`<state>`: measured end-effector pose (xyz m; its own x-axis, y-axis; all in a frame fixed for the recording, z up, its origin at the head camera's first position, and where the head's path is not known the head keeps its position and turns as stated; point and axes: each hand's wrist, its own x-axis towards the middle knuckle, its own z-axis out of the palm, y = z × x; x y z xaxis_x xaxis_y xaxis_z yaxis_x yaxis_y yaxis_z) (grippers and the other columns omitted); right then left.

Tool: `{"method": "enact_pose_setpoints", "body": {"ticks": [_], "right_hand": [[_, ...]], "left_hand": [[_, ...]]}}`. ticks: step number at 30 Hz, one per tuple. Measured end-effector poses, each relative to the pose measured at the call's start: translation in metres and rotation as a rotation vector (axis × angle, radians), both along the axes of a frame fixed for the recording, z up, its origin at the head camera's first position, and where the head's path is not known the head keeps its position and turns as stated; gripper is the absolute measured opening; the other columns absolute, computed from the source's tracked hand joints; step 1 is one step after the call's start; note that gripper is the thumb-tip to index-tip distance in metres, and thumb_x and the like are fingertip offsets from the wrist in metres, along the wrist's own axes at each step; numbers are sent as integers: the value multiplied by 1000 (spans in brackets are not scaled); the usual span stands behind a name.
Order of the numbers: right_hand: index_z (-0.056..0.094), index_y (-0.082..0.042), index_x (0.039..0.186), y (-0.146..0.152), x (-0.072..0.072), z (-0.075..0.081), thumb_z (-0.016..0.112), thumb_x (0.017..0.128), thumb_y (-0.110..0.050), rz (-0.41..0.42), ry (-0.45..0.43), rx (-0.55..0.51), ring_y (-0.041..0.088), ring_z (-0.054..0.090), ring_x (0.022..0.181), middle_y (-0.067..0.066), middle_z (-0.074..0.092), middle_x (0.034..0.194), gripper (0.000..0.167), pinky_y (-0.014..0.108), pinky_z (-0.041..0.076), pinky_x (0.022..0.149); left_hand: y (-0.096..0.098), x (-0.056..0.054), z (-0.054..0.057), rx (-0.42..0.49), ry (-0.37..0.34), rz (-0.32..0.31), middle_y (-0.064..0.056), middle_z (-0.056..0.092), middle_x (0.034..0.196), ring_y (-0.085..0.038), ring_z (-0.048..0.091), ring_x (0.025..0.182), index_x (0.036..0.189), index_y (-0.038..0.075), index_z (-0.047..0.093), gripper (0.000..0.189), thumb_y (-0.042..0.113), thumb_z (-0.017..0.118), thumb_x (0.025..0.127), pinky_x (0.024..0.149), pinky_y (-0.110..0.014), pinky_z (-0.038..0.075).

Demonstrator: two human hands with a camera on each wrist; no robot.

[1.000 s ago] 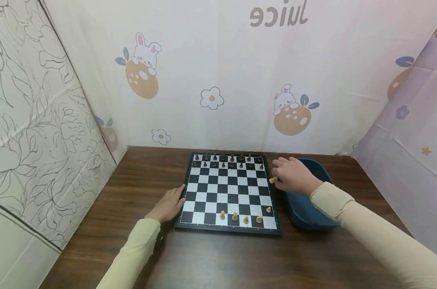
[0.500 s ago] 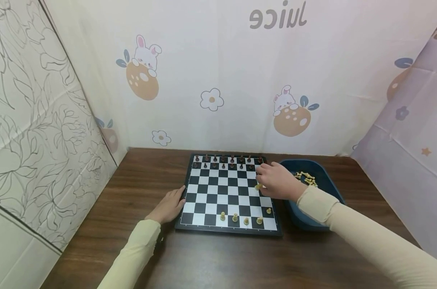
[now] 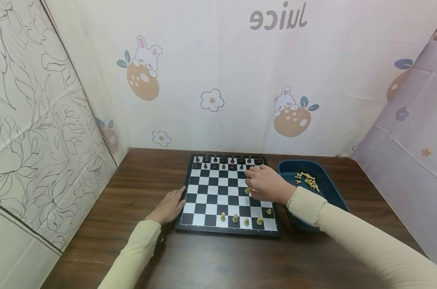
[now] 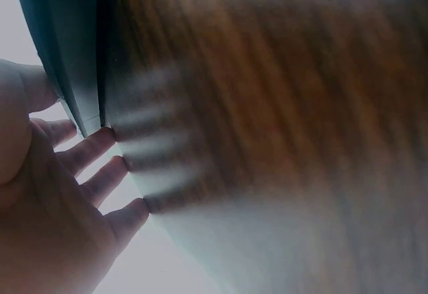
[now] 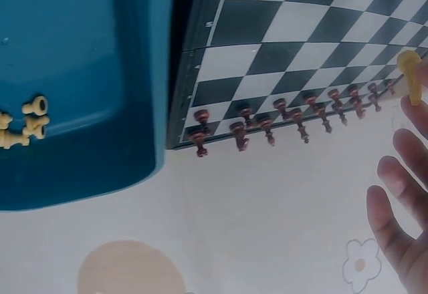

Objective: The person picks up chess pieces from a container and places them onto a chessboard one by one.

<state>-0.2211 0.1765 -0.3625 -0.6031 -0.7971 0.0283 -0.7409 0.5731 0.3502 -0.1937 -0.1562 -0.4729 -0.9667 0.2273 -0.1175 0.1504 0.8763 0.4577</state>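
Observation:
A black-and-white chessboard [image 3: 212, 199] lies on the brown table. My right hand [image 3: 266, 184] pinches a pale yellow chess piece [image 3: 248, 190] above the board's right half; in the right wrist view the same chess piece [image 5: 410, 77] sits between thumb and fingertip, the other fingers spread. My left hand [image 3: 167, 206] rests beside the board's left edge, its thumb and fingertips touching the rim, fingers fairly straight in the left wrist view. Several yellow pieces, one a pawn-like piece [image 3: 269, 211], stand at the near right of the board. Dark red pieces [image 3: 223, 159] fill two far rows.
Right of the board stands a blue bin [image 3: 334, 192] with several loose yellow pieces [image 3: 311, 182] in it. My right forearm passes over its near side. A printed curtain [image 3: 211, 60] hangs behind the table's back edge.
From over the bin's left edge, my right hand has moved left across the board, carrying the yellow chess piece. More of the bin's contents now shows. My left hand stays put.

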Motion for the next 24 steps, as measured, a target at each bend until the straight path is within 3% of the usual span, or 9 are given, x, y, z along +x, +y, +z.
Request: {"method": "enact_pose_setpoints", "body": {"ticks": [16, 24], "right_hand": [[74, -17, 85, -27, 4, -5, 74, 76, -29, 96, 24, -44, 13, 53, 76, -2, 61, 87, 15, 25, 41, 56], [75, -17, 95, -48, 7, -4, 73, 79, -28, 119, 0, -29, 14, 56, 85, 0, 63, 97, 20, 28, 50, 68]], "left_hand": [[-1, 0, -1, 0, 7, -17, -18, 35, 148, -36, 31, 136, 150, 3, 25, 56, 27, 40, 102, 111, -50, 26], [-1, 0, -1, -6, 11, -20, -18, 35, 148, -35, 31, 136, 150, 3, 25, 56, 27, 40, 102, 111, -49, 26]]}}
